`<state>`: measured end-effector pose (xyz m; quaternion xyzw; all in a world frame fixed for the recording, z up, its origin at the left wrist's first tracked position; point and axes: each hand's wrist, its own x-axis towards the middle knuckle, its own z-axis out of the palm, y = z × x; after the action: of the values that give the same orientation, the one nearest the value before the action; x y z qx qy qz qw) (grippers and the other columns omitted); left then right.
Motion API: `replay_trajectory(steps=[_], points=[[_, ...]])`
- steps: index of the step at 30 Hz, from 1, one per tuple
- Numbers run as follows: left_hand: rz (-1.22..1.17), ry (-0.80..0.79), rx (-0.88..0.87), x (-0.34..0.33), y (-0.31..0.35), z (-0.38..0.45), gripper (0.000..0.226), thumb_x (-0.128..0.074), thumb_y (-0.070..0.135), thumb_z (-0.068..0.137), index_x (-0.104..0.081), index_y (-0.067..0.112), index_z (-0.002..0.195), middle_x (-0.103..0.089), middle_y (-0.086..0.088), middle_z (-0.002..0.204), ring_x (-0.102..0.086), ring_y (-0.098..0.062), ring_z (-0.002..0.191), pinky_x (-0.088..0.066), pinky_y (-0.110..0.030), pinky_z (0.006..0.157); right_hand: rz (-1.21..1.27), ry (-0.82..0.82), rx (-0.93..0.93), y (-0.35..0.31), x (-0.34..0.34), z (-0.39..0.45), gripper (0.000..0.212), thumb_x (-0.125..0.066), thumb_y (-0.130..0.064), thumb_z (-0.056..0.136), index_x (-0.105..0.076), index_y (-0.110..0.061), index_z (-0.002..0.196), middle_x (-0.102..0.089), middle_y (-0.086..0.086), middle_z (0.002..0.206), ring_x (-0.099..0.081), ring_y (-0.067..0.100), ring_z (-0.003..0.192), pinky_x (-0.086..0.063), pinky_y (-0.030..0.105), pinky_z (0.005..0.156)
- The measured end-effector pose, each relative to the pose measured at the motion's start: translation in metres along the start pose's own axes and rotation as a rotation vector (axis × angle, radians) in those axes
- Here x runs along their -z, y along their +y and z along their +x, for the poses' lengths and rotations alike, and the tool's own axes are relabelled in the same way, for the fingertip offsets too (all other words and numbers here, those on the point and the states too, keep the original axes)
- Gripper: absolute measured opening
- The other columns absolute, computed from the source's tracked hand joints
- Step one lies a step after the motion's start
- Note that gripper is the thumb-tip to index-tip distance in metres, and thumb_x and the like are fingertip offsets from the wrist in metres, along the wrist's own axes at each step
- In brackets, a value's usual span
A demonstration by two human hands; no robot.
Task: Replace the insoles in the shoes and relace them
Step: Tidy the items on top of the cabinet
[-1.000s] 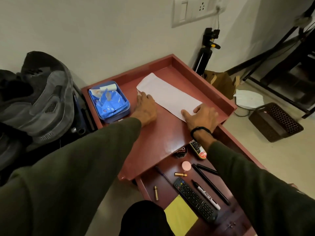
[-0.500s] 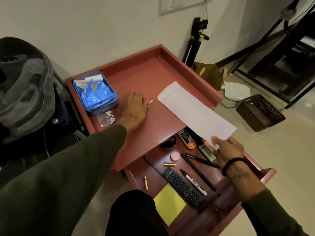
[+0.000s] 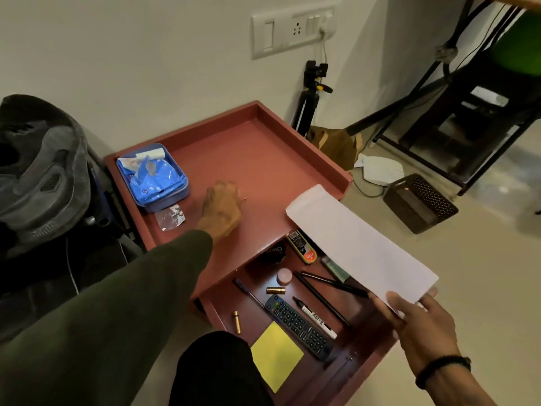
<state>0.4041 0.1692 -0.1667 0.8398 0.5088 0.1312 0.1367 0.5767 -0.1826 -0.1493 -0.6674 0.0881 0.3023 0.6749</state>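
No shoes, insoles or laces show in the head view. My right hand [image 3: 421, 326] pinches the near end of a long white paper sheet [image 3: 360, 247] and holds it in the air over the right side of the open drawer [image 3: 377, 356]. My left hand [image 3: 222, 206] rests on the red table top [image 3: 257, 148] with its fingers loosely bent, and something small shows at its fingertips, too blurred to tell. The table top has a raised rim on three sides.
A blue pouch [image 3: 153, 177] and a small clear packet [image 3: 170, 217] lie left on the table. The drawer holds a remote [image 3: 298, 326], markers, pens, a yellow note pad [image 3: 276, 356] and small tins. A dark backpack [image 3: 38, 177] stands at left; a tripod [image 3: 310, 98], paper bag and black basket [image 3: 418, 202] at right.
My right hand has lifted the white sheet off the table top and carried it right and toward me, over the drawer. My left hand stayed on the table, now off the sheet.
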Motion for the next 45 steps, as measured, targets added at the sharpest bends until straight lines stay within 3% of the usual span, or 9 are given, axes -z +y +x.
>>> replay_trajectory(steps=[8,13,17,20,23,26,32,40,45], points=[[-0.386,-0.388,-0.366,-0.009,0.063,-0.099,0.010,-0.077,0.005,0.084,-0.073,0.014,0.087,-0.069,0.007,0.081,-0.063,-0.004,0.068,-0.042,-0.003,0.063,-0.222,0.138,0.057,0.016,0.039,-0.013,0.023,-0.063,0.014,0.085,-0.058,0.006,0.107,-0.067,0.019,0.109,-0.069,0.036,0.092,-0.062,0.041,0.071],[-0.304,-0.760,-0.243,-0.071,0.073,-0.146,0.019,-0.077,0.003,0.081,-0.073,0.022,0.077,-0.074,-0.006,0.094,-0.071,-0.014,0.081,-0.059,-0.025,0.076,-0.396,0.084,0.061,0.033,-0.006,0.009,0.020,-0.070,0.000,0.087,-0.060,-0.012,0.101,-0.069,0.013,0.114,-0.067,0.031,0.096,-0.056,0.042,0.090],[-0.248,-0.699,-0.151,-0.090,0.066,-0.153,0.031,-0.061,0.000,0.083,-0.063,0.028,0.069,-0.059,-0.008,0.111,-0.070,-0.026,0.084,-0.057,-0.029,0.071,-0.327,0.064,-0.056,0.051,-0.038,0.024,0.022,-0.066,0.003,0.090,-0.058,-0.004,0.109,-0.067,0.008,0.109,-0.069,0.025,0.078,-0.058,0.031,0.067],[-0.274,-0.551,-0.167,-0.062,0.068,-0.143,0.012,-0.069,0.012,0.088,-0.066,0.018,0.078,-0.071,-0.005,0.092,-0.069,-0.022,0.079,-0.060,-0.038,0.073,-0.352,0.034,-0.079,0.073,-0.039,0.041,0.061,-0.083,-0.020,0.079,-0.054,-0.007,0.131,-0.064,0.009,0.126,-0.067,0.033,0.102,-0.060,0.041,0.076],[-0.307,-0.116,-0.203,-0.022,0.053,-0.126,0.017,-0.059,0.030,0.096,-0.065,0.018,0.087,-0.068,-0.001,0.085,-0.063,-0.019,0.077,-0.056,-0.039,0.069,-0.568,-0.013,0.009,0.082,-0.036,0.040,0.114,-0.089,-0.048,0.065,-0.026,-0.016,0.154,-0.044,0.009,0.153,-0.051,0.036,0.131,-0.048,0.052,0.103],[-0.132,0.150,-0.124,0.006,0.014,-0.108,0.034,-0.049,0.032,0.103,-0.059,0.012,0.127,-0.059,-0.014,0.124,-0.054,-0.030,0.116,-0.049,-0.047,0.101,-0.730,-0.029,0.101,0.075,-0.038,0.023,0.099,-0.076,-0.032,0.088,-0.011,-0.008,0.159,-0.026,0.015,0.162,-0.033,0.037,0.145,-0.032,0.046,0.117],[0.076,-0.109,0.328,0.008,-0.043,-0.095,0.094,-0.042,0.063,0.098,-0.014,-0.004,0.158,-0.008,-0.031,0.165,-0.008,-0.047,0.153,-0.010,-0.056,0.125,-0.787,-0.061,0.143,0.073,-0.042,0.011,0.094,-0.074,-0.029,0.089,-0.013,-0.004,0.157,-0.034,0.020,0.157,-0.036,0.038,0.143,-0.035,0.046,0.112],[0.098,-0.010,-0.069,0.011,-0.005,-0.133,0.031,-0.051,0.026,0.104,-0.058,0.005,0.125,-0.057,-0.017,0.127,-0.050,-0.032,0.120,-0.042,-0.037,0.097,-1.011,-0.249,0.416,0.070,-0.033,-0.015,0.069,-0.071,-0.032,0.091,-0.037,-0.020,0.150,-0.042,0.009,0.153,-0.042,0.031,0.138,-0.040,0.052,0.112],[0.082,0.022,0.118,0.015,-0.043,-0.101,0.048,-0.048,0.028,0.103,-0.044,0.000,0.142,-0.036,-0.024,0.151,-0.033,-0.042,0.139,-0.033,-0.051,0.117,-1.131,-0.206,0.665,0.068,-0.010,-0.027,0.054,-0.070,-0.022,0.091,-0.048,-0.019,0.141,-0.045,0.010,0.148,-0.040,0.030,0.138,-0.038,0.049,0.111]])
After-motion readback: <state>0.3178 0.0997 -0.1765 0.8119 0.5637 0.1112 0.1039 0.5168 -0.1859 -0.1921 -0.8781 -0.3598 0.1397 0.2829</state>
